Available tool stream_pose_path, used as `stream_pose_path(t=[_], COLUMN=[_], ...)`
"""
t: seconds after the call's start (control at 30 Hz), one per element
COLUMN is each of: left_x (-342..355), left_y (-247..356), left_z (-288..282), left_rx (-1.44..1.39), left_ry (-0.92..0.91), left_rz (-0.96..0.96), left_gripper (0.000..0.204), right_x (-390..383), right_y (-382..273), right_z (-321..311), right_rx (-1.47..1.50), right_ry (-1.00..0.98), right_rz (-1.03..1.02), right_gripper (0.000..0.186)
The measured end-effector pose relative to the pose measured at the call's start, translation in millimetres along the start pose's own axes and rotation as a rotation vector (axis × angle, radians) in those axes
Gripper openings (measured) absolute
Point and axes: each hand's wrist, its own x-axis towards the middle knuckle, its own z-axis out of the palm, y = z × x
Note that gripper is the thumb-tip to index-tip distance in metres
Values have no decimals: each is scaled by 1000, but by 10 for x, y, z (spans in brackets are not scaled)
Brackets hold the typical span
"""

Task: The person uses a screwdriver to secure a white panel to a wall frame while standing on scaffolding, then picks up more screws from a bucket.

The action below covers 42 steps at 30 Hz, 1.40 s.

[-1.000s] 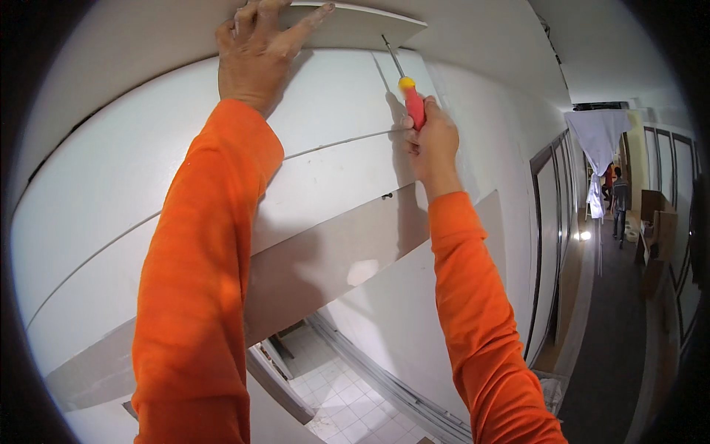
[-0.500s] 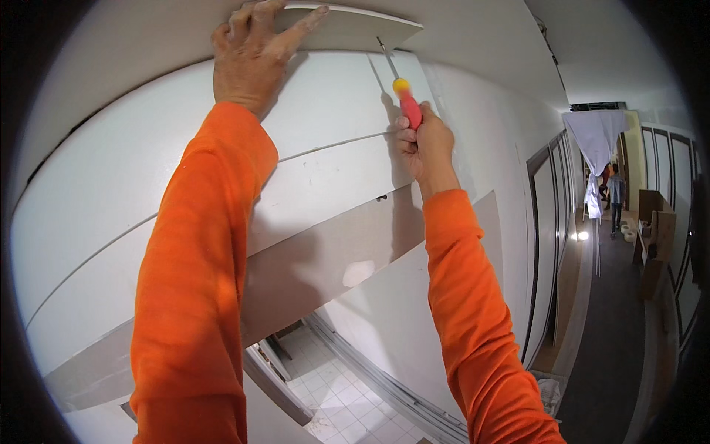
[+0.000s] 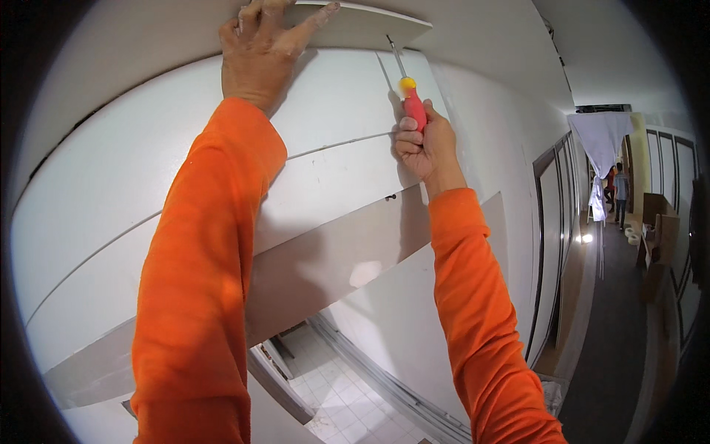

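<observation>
Up at the ceiling, my left hand (image 3: 259,59) presses with spread fingers on a thin pale board (image 3: 370,22) that lies along the top of the white wall panels (image 3: 333,89). To the right, my right hand (image 3: 425,144) is wrapped round a screwdriver (image 3: 414,111) with a red and yellow handle. Its metal shaft points upward, and the tip touches the board near the right end. A small dark fitting (image 3: 390,197) sticks out of the wall below. Both my forearms are in orange sleeves.
A grey band (image 3: 296,288) crosses the wall, with tiled floor (image 3: 340,392) and metal channels (image 3: 377,385) below. On the right, a corridor (image 3: 606,340) holds a hanging cloth (image 3: 595,140), wooden boxes (image 3: 658,229), white rolls (image 3: 632,237), a lamp (image 3: 584,238) and people (image 3: 620,189) far off.
The fingers of my right hand have shifted slightly round the screwdriver's handle, while my left hand stays on the board. The far person has moved a little away along the corridor.
</observation>
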Motion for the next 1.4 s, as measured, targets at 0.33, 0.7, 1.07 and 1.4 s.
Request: stream_pose_path(t=[0.33,0.7,1.07,1.4], left_x=[-22,-21,-16,-29], left_y=[7,9,34,23], left_z=[36,61,50,31], left_rx=[-9,-37,-6,-27], left_ry=[8,49,73,51], left_rz=[-3,-6,28,12], left_gripper=[65,62,62,61], right_x=[30,-75,-134,-206], right_y=[340,283,84,182], right_z=[203,269,255,508], right_rx=[-1290,-1356,-85,-447], right_ry=[569,500,51,395], right_rz=[-1196,-1198,-46,-454], right_gripper=[37,25,34,29])
